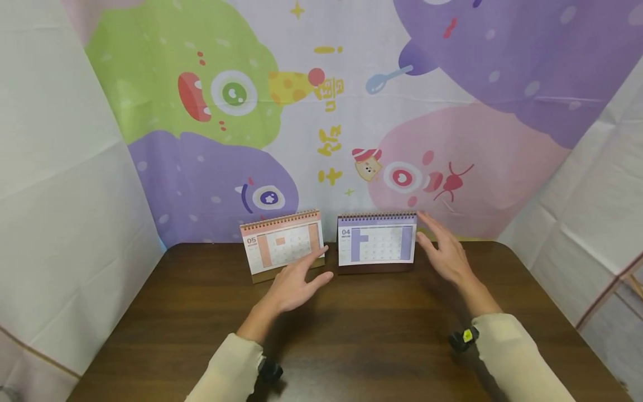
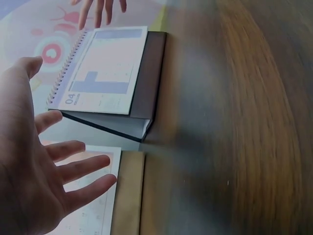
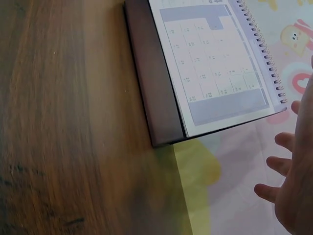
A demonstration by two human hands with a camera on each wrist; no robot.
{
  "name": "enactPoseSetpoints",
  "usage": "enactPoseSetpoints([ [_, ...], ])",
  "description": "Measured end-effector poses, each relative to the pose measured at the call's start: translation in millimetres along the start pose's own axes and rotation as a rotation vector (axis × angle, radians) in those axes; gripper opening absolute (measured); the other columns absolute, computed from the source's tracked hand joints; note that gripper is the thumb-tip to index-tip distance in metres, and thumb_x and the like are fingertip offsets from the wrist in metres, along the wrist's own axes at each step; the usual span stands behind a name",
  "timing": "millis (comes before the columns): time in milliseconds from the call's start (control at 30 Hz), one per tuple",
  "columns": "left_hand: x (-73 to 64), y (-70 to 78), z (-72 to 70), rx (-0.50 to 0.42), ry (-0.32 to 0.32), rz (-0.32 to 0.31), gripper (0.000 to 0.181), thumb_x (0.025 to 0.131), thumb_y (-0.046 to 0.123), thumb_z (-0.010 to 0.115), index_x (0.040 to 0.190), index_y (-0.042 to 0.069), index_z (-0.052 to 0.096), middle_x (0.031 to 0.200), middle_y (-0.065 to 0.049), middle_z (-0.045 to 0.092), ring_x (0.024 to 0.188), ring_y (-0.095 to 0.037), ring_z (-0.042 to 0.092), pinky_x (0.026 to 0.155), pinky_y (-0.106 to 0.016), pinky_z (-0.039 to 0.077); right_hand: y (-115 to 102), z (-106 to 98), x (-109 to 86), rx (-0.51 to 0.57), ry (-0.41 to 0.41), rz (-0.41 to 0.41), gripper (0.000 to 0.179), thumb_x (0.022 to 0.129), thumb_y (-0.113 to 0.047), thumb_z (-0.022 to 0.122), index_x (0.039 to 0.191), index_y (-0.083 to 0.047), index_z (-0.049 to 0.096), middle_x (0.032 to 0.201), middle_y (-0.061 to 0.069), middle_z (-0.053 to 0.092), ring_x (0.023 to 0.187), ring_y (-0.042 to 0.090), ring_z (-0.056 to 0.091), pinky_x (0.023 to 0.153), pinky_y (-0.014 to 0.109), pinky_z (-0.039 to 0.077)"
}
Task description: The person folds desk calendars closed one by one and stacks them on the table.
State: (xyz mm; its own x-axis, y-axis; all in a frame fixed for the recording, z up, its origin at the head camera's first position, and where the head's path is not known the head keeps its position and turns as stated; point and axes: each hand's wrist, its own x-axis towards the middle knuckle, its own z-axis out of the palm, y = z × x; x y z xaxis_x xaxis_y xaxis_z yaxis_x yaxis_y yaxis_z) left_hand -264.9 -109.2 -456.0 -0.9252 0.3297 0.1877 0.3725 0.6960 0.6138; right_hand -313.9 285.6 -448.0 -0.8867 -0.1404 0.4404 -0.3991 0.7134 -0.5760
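Two spiral-bound desk calendars stand side by side at the back of the table. The purple calendar (image 1: 378,240) shows 04 and has a dark brown base; the orange calendar (image 1: 286,245), on the left, shows 05, has a tan base and sits at a slant. My left hand (image 1: 296,282), fingers extended and thumb apart, reaches in front of the orange calendar, covering its lower right part. Beside the purple calendar's right edge is my right hand (image 1: 444,254), its fingers stretched toward the top corner. In the right wrist view those fingers (image 3: 279,166) hold nothing.
The dark wooden table (image 1: 351,335) spreads out in front of both calendars. Behind it hangs a cloth backdrop (image 1: 346,123) with cartoon figures. White fabric walls (image 1: 65,167) close in the left and right sides.
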Motion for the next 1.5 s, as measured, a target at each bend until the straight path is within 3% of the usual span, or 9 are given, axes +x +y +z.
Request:
enactPoseSetpoints([
  [233, 4.6, 3.7, 5.2, -0.071, 0.006, 0.010, 0.068, 0.112, 0.051, 0.063, 0.174, 0.031, 0.045, 0.180, -0.013, 0.046, 0.165, -0.044, 0.047, 0.130, -0.074, 0.041, -1, 7, 2.9, 0.079, 0.032, 0.027, 0.059, 0.120, -0.037, 0.048, 0.174, -0.014, 0.044, 0.181, 0.024, 0.040, 0.169, 0.053, 0.036, 0.137, 0.074, 0.027],
  [533, 11.3, 6.5, 13.0, -0.151, 0.029, 0.031, 0.067, 0.114, 0.046, 0.062, 0.175, 0.025, 0.044, 0.184, -0.016, 0.038, 0.172, -0.043, 0.037, 0.137, -0.070, 0.032, -6, 11, 3.1, 0.153, 0.073, 0.130, 0.059, 0.122, -0.042, 0.042, 0.175, -0.017, 0.042, 0.182, 0.019, 0.041, 0.167, 0.053, 0.039, 0.136, 0.075, 0.028],
  [667, 16.6, 1.2, 18.2, -0.210, 0.048, 0.059, 0.070, 0.113, 0.048, 0.062, 0.175, 0.022, 0.043, 0.184, -0.018, 0.038, 0.168, -0.045, 0.042, 0.138, -0.069, 0.032, -7, 14, 6.1, 0.183, 0.097, 0.145, 0.058, 0.122, -0.039, 0.042, 0.175, -0.015, 0.042, 0.181, 0.019, 0.041, 0.168, 0.050, 0.039, 0.139, 0.070, 0.027],
  [767, 26.2, -15.2, 31.1, -0.231, 0.081, 0.104, 0.074, 0.113, 0.056, 0.060, 0.176, 0.022, 0.042, 0.183, -0.021, 0.039, 0.158, -0.047, 0.056, 0.135, -0.067, 0.038, -8, 16, 8.5, 0.220, 0.100, 0.146, 0.058, 0.123, -0.036, 0.039, 0.175, -0.011, 0.041, 0.181, 0.020, 0.041, 0.169, 0.049, 0.038, 0.141, 0.067, 0.025],
  [867, 39.6, -37.2, 49.9, -0.224, 0.108, 0.113, 0.077, 0.111, 0.066, 0.059, 0.176, 0.030, 0.041, 0.183, -0.017, 0.041, 0.150, -0.041, 0.066, 0.130, -0.064, 0.047, -8, 19, 9.2, 0.260, 0.091, 0.163, 0.059, 0.124, -0.036, 0.034, 0.176, -0.009, 0.038, 0.183, 0.020, 0.039, 0.169, 0.050, 0.038, 0.137, 0.069, 0.031],
  [1000, 55.2, -57.6, 70.2, -0.245, 0.104, 0.072, 0.075, 0.111, 0.066, 0.059, 0.176, 0.036, 0.039, 0.183, -0.010, 0.042, 0.147, -0.038, 0.068, 0.124, -0.061, 0.053, -8, 22, 7.3, 0.304, 0.064, 0.213, 0.061, 0.124, -0.040, 0.031, 0.178, -0.012, 0.034, 0.185, 0.020, 0.034, 0.170, 0.050, 0.035, 0.128, 0.074, 0.042],
  [1200, 71.7, -75.7, 88.9, -0.333, 0.069, 0.040, 0.077, 0.107, 0.070, 0.064, 0.175, 0.050, 0.034, 0.186, 0.000, 0.036, 0.154, -0.041, 0.062, 0.128, -0.065, 0.049, -9, 25, 4.6, 0.331, 0.040, 0.263, 0.063, 0.123, -0.044, 0.030, 0.181, -0.018, 0.027, 0.188, 0.017, 0.027, 0.172, 0.048, 0.032, 0.126, 0.074, 0.045],
  [1400, 76.5, -75.6, 91.9, -0.408, 0.053, -0.007, 0.078, 0.103, 0.077, 0.064, 0.170, 0.064, 0.027, 0.189, 0.004, 0.028, 0.159, -0.042, 0.056, 0.131, -0.065, 0.045, -9, 29, 4.9, 0.357, 0.023, 0.304, 0.065, 0.123, -0.046, 0.026, 0.183, -0.022, 0.017, 0.190, 0.017, 0.022, 0.171, 0.048, 0.033, 0.125, 0.072, 0.048],
  [1500, 76.6, -71.7, 91.8, -0.430, 0.059, -0.022, 0.079, 0.104, 0.077, 0.063, 0.171, 0.064, 0.025, 0.189, 0.009, 0.026, 0.161, -0.042, 0.054, 0.132, -0.065, 0.044, -8, 31, 5.9, 0.387, 0.019, 0.300, 0.064, 0.124, -0.043, 0.025, 0.183, -0.020, 0.015, 0.190, 0.017, 0.020, 0.170, 0.050, 0.035, 0.124, 0.072, 0.048],
])
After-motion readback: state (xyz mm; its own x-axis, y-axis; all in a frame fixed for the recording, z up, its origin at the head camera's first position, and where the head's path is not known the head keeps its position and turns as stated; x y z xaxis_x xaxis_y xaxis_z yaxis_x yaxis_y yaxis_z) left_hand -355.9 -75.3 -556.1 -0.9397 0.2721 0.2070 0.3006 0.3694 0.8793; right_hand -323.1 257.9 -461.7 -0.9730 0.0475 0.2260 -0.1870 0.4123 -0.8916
